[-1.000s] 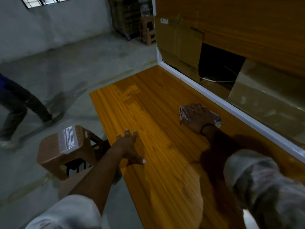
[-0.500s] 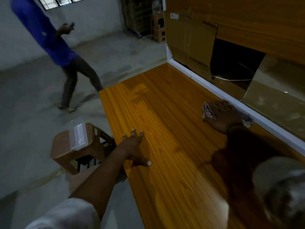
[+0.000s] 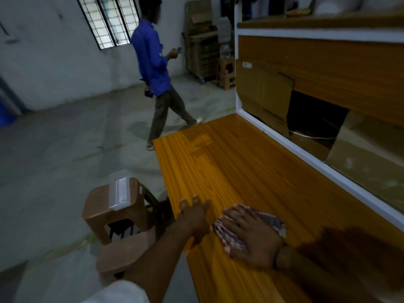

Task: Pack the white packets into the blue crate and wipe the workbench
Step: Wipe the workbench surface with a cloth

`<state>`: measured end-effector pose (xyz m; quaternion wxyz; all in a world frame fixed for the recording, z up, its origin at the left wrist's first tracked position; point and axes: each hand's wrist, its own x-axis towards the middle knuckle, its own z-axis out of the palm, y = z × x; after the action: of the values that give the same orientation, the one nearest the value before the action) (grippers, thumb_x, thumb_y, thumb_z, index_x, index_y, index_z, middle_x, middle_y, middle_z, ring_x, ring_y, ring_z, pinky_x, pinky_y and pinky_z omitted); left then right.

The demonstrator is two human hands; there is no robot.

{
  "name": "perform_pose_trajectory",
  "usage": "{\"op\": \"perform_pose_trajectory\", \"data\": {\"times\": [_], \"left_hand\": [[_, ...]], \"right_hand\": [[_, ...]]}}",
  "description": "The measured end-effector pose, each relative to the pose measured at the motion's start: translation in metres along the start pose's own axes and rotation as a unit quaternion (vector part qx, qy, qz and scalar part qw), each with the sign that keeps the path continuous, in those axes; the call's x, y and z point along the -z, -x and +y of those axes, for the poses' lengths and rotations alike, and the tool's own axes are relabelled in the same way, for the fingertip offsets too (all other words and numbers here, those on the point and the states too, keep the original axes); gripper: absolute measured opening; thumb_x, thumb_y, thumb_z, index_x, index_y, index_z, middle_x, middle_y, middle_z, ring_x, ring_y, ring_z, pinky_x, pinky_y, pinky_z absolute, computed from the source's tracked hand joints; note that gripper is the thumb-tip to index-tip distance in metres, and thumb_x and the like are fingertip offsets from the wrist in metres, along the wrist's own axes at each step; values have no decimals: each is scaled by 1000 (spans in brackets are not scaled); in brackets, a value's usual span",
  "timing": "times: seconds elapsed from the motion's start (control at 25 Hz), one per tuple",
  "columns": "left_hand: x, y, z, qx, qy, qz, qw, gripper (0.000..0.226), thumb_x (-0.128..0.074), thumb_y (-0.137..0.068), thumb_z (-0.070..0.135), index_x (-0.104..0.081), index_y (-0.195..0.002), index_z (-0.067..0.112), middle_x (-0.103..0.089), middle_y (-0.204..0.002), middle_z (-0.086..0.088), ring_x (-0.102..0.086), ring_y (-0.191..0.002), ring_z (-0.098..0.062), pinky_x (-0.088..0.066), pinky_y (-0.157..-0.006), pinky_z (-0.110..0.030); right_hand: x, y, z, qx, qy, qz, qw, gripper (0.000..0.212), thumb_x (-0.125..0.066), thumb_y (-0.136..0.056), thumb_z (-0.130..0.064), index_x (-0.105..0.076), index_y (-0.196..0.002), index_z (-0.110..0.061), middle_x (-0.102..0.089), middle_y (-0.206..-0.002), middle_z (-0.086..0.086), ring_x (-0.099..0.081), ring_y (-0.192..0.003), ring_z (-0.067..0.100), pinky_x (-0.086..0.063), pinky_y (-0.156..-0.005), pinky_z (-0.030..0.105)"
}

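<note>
Tabletop (image 3: 240,171) in glossy orange-yellow laminate with long straight grain lines, reaching from the near edge to the far corner. Bounded on the right by a white frame rail (image 3: 328,171).

Right hand (image 3: 253,235) palm down near the front left edge of the tabletop, forearm coming in from the lower right with a thin band at the wrist. Fingers (image 3: 231,215) straight and spread, thumb out toward the near edge, pressing flat rather than clenching. Beneath them a crumpled cloth (image 3: 272,220), soft, pale with a purplish check, trapped between palm and tabletop and showing on both sides of the hand.

Left hand (image 3: 194,215) just beside the right, flat on the very edge of the tabletop, arm bare below a white sleeve. Fingers (image 3: 195,200) extended, pointing away along the grain, holding nothing.

Left of the tabletop, on the grey concrete floor (image 3: 65,160), a brown plastic stool (image 3: 100,206) with a rounded square seat. On that seat a white packet (image 3: 120,193), flat and rectangular, with a ribbed row of dark marks down its middle. Well apart from both hands.

Beyond the rail, flattened brown cardboard (image 3: 262,90) leaning around a dark opening. Farther off, a person in a blue shirt (image 3: 153,62) mid-stride near a barred window (image 3: 109,20).
</note>
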<state>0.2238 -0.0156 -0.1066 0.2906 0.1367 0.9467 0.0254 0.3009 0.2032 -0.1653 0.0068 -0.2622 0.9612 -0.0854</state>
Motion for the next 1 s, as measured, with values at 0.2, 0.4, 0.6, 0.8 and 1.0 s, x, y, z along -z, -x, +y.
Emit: {"op": "perform_pose_trajectory", "data": {"times": [0.2,0.4,0.6,0.8,1.0], "left_hand": [[-40,64,44,-37,41,-43,998,125,-75,-73,63,16,-154,38,29,-161,-1,24,-145,-46,1,-114,-69],[-48,73,73,-3,23,-59,998,143,-86,-60,60,19,-154,37,32,-160,-1,23,-143,-51,-7,-112,-73],[-48,63,68,-3,-2,-64,998,151,-82,-49,74,20,-153,35,30,-160,-7,20,-143,-53,-6,-115,-71],[-51,51,67,-44,-73,-42,995,159,-71,-42,85,19,-155,19,21,-160,-24,7,-151,-38,4,-118,-64],[-44,55,70,-31,-50,-81,995,167,-58,-26,90,25,-153,21,30,-157,-20,5,-151,-39,8,-119,-60]], "right_hand": [[24,47,78,-331,0,75,941,78,-14,-87,-80,-15,-156,-42,-30,-160,0,-24,-148,30,-16,-120,50],[4,72,-20,-145,-1,52,988,82,-14,-89,-81,-29,-155,-34,-29,-162,-4,-18,-151,23,-9,-118,43],[30,109,70,-248,19,31,968,91,-3,-81,-85,-5,-158,-36,-7,-167,-5,1,-154,20,3,-124,42],[37,78,152,-337,-12,45,941,76,-24,-92,-76,-12,-157,-39,-13,-165,0,-7,-152,29,-7,-122,53],[39,46,189,-344,-23,28,938,80,-26,-90,-77,-9,-157,-38,-10,-166,0,-7,-152,33,-7,-121,56]]}}
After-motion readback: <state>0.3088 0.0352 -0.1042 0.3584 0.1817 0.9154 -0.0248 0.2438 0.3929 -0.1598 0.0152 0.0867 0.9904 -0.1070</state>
